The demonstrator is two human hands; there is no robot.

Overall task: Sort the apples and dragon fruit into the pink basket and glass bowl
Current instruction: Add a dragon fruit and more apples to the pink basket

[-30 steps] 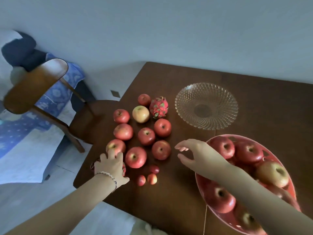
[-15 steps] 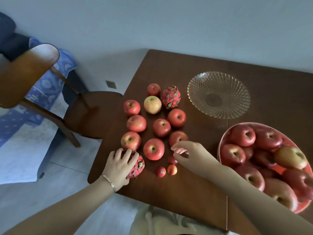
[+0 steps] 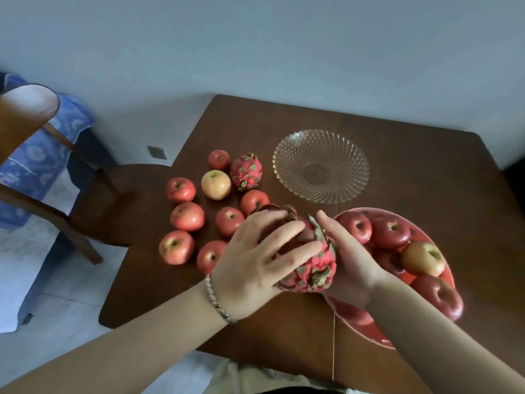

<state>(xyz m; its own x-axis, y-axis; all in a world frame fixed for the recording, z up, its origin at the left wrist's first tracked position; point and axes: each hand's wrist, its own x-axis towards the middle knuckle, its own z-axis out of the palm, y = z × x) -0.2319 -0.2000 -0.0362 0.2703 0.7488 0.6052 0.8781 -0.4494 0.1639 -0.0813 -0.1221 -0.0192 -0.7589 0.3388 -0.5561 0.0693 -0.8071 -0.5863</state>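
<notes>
A pink-red dragon fruit [image 3: 311,268] is held above the table between both hands. My left hand [image 3: 255,263] covers its top and left side. My right hand [image 3: 348,257] cups its right side. A second dragon fruit [image 3: 246,171] stands at the back of the fruit group, beside a yellowish apple [image 3: 216,184]. Several red apples [image 3: 187,216] lie on the brown table [image 3: 397,155] left of my hands. The pink basket [image 3: 369,332] at the right holds several apples. The glass bowl [image 3: 321,166] behind it holds nothing.
A wooden chair [image 3: 93,194] stands at the table's left edge, with blue patterned cloth [image 3: 34,163] behind it. The table's near edge runs under my forearms. A thin cord [image 3: 333,345] hangs down near the basket.
My left hand lifted the dragon fruit from the near-left table edge and carried it right. My right hand came to meet it and now holds its other side.
</notes>
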